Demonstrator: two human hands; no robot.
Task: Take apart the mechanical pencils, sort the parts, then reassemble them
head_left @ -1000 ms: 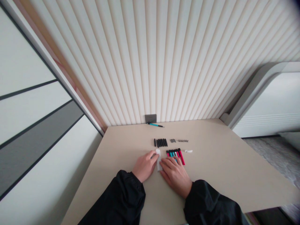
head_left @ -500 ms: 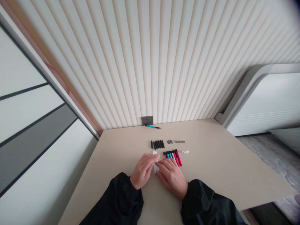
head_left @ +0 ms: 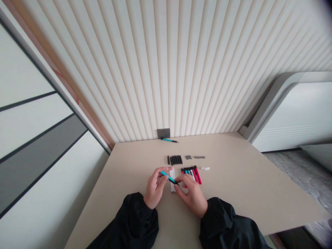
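Both my hands hold one teal pen barrel (head_left: 168,177) with a black end, just above the beige table (head_left: 233,186). My left hand (head_left: 155,186) pinches its teal end. My right hand (head_left: 191,194) pinches the black end. Under the pen lies a small stack of white tubes (head_left: 172,183). To the right of them a row of pink, teal and white pen barrels (head_left: 192,173) lies side by side.
Farther back lie a row of black caps (head_left: 174,159), small grey parts (head_left: 188,157), a line of springs (head_left: 199,157) and white tips (head_left: 205,168). A whole teal pen (head_left: 169,140) rests by a grey wall socket (head_left: 163,133). The ribbed wall bounds the table's far side.
My hands left the white tubes and lifted a teal barrel out of the coloured row; it is now held between both hands. The camera shifted slightly.
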